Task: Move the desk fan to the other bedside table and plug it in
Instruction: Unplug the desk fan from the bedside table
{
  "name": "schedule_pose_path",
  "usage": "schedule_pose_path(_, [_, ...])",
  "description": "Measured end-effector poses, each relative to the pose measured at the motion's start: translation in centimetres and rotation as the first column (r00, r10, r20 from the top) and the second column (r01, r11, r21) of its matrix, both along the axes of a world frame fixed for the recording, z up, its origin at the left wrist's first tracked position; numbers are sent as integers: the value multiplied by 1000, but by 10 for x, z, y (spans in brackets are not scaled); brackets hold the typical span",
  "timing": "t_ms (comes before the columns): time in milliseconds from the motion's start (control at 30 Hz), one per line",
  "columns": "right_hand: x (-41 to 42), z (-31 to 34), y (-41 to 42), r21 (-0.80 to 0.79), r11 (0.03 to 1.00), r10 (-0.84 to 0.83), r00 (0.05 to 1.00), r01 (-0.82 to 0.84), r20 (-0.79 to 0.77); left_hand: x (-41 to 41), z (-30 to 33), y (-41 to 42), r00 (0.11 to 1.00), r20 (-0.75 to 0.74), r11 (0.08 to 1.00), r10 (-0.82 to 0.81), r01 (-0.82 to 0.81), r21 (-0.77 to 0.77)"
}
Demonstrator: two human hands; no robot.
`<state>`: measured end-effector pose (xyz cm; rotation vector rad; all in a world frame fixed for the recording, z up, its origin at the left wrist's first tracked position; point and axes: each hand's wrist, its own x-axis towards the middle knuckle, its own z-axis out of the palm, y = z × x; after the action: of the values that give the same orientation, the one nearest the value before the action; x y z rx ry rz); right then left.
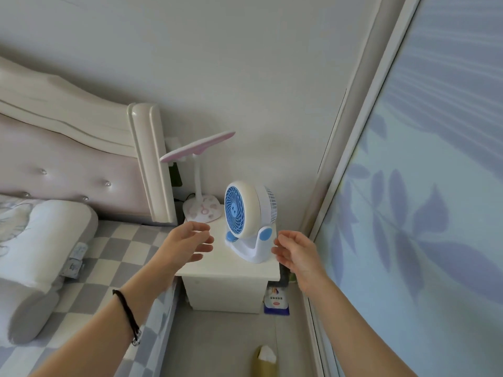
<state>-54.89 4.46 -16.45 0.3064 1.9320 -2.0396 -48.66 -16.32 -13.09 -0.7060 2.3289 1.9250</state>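
A small white desk fan [249, 219] with a blue grille and blue side knobs stands upright on the white bedside table [217, 265], near its right edge. My left hand [187, 244] hovers open to the left of the fan, fingers spread, a short gap away from it. My right hand [296, 251] is open at the fan's right side, fingertips close to the blue knob, touching nothing that I can tell. The fan's cord is hidden behind it.
A pink and white desk lamp [200, 208] stands at the table's back left. The bed [103, 268] with checked sheet and pillows lies to the left, its headboard post [152, 164] beside the table. A patterned sliding door [422, 213] fills the right. A packet [276, 300] rests on the floor.
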Motion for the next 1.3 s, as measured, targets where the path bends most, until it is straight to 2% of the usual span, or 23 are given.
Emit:
schedule_pose_path(133, [-90,-17,-9,8,998,56,997,-56,54,-79,-9,0,998,40,998,57,-57,-7])
schedule_pose_path(333, [-187,-42,-9,102,984,133,982,-147,132,-180,-27,17,992,95,996,86,-87,0])
schedule_pose_path(600, [-226,-83,-14,87,965,227,954,-248,197,-252,-60,21,978,181,994,108,-100,-50])
schedule_pose_path(767, [-234,-112,-22,98,957,247,946,-272,211,-288,-75,22,972,175,968,155,-114,-222])
schedule_pose_path(967, [-252,-121,-33,62,947,309,947,-315,89,-314,-90,26,975,218,909,45,50,-414])
schedule_pose_path(1100, [-255,-128,-37,46,928,366,929,-369,58,-320,-102,26,942,329,882,-65,208,-422])
schedule_pose_path(1300, [-255,-135,-43,43,910,411,911,-411,24,-311,-111,15,937,345,818,-53,239,-524])
